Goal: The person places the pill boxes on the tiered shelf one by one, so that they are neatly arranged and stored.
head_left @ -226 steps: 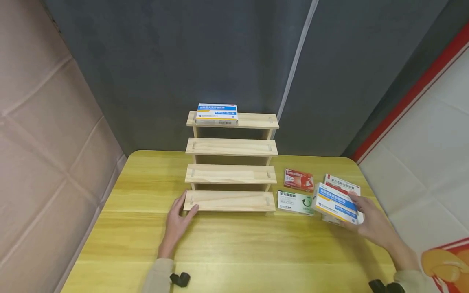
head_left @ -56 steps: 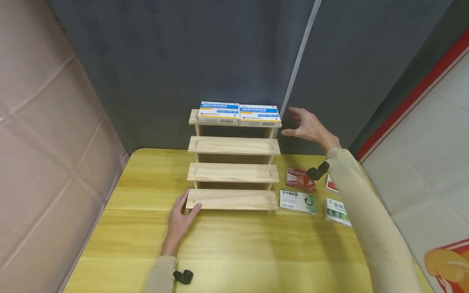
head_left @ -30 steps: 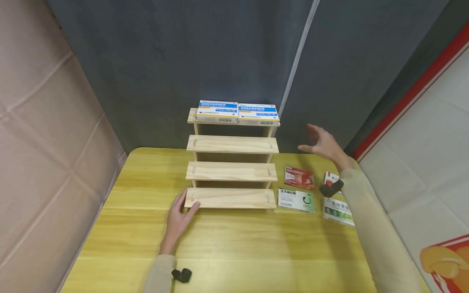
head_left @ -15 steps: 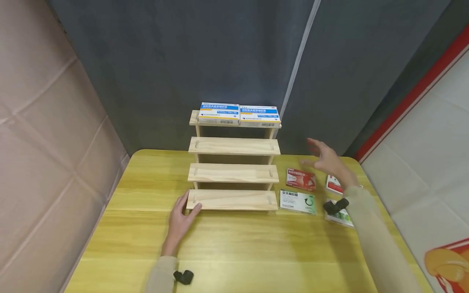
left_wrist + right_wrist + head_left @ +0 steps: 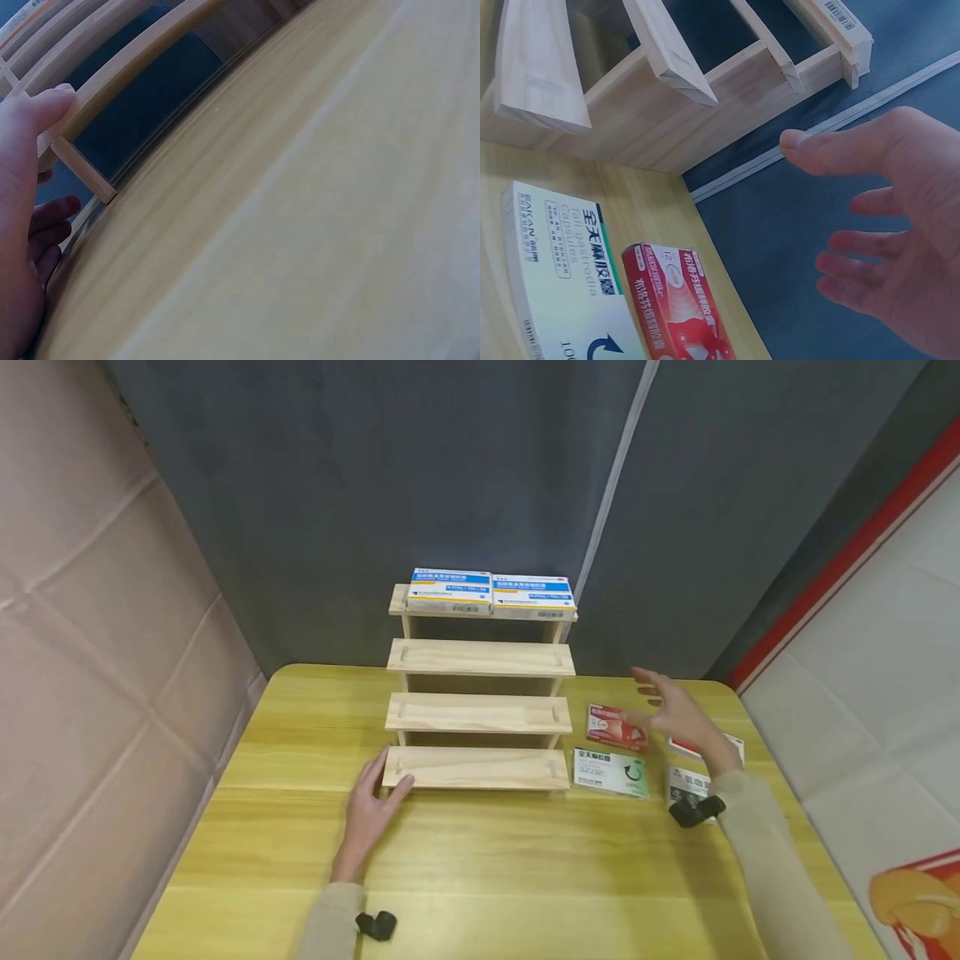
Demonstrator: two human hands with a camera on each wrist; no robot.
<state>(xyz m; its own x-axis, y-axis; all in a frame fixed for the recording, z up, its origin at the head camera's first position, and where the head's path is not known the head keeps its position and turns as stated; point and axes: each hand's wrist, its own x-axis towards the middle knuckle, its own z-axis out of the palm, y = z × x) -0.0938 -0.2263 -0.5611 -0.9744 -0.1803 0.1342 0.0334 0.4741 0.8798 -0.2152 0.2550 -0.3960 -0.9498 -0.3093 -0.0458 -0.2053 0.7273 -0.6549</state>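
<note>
My left hand (image 5: pixel 367 814) holds the left end of the lowest step of a wooden four-tier display rack (image 5: pixel 480 714), thumb on top and fingers beside and below the board. Two blue-and-white medicine boxes (image 5: pixel 450 592) lie side by side on the top tier. My right hand (image 5: pixel 681 718) is in the air to the right of the rack, fingers spread and holding nothing. In the head view its thumb overlaps a red medicine box (image 5: pixel 609 737); the right wrist view shows a gap between them. A white-and-green medicine box (image 5: pixel 566 277) lies nearer the rack's front.
Partly hidden by my right hand and wrist are a red-and-white box (image 5: pixel 684 748) and another white-and-green box (image 5: pixel 682 783). A dark panel (image 5: pixel 360 510) stands behind the table (image 5: pixel 480 877). Padded pale walling (image 5: pixel 97 652) borders the left side.
A second blue-and-white box, earlier in my right hand, now sits on the top tier. My empty right hand has since moved down and rightward toward the boxes. My left hand stays put.
</note>
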